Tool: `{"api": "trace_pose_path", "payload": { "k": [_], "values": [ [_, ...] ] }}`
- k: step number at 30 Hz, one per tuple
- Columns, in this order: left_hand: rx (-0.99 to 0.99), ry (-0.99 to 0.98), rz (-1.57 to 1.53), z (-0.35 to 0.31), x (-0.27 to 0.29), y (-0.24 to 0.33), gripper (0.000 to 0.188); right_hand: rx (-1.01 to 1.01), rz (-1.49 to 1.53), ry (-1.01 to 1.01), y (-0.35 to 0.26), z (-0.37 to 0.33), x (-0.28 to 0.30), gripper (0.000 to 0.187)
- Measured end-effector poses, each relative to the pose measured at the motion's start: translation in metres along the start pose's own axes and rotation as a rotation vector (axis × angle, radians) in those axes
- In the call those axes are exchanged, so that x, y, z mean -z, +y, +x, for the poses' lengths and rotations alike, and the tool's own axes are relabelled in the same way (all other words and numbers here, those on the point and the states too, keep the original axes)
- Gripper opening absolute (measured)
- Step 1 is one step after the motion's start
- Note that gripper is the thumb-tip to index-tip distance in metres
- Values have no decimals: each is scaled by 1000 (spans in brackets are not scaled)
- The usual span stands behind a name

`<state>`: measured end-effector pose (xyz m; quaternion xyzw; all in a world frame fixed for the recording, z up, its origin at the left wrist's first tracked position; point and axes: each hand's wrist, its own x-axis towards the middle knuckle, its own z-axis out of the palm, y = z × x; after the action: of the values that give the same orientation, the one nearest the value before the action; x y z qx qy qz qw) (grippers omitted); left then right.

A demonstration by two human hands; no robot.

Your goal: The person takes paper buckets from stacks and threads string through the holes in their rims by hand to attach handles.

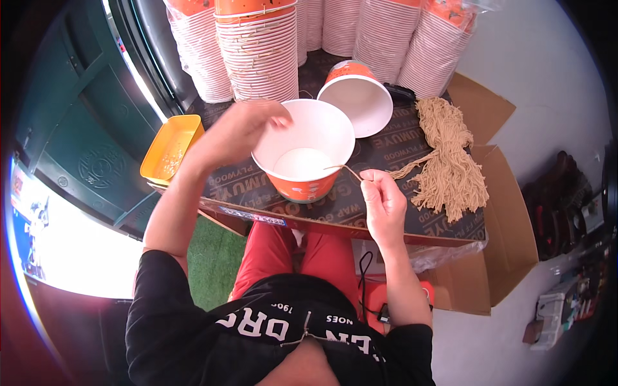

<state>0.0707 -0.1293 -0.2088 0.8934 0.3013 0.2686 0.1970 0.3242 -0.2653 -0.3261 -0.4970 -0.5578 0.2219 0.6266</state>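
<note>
A white-lined paper bucket [308, 188] with an orange outside stands upright near the table's front edge, its mouth toward me. My left hand [248, 128] is at its far left rim, fingers bent over the opening; they are smeared by motion, so their grip is unclear. Just right of the bucket, my right hand [384, 204] pinches a thin tan string [351, 170] between thumb and forefinger. The string's other end reaches over the right side of the rim. A bundle of tan strings [450, 164] lies farther right on the table.
Another paper bucket [355, 103] lies tipped behind, beside a black object [400, 93]. Tall stacks of paper buckets [257, 58] line the back. At the left edge sits a yellow tray [154, 149]. An opened cardboard box [508, 219] stands right of the printed plywood tabletop [257, 186].
</note>
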Motion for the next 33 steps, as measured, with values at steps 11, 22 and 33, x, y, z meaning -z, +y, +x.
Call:
{"api": "trace_pose_path", "payload": {
  "k": [11,22,33],
  "values": [
    [-219,-40,603,-36,21,-28,28,20,-59,-116,-20,-36,29,11],
    [-319,199,403,-37,-51,41,28,-155,604,-18,-46,-35,26,20],
    [-171,110,-290,-74,-132,80,25,-332,1156,51,-38,-10,-7,22]
  ]
}}
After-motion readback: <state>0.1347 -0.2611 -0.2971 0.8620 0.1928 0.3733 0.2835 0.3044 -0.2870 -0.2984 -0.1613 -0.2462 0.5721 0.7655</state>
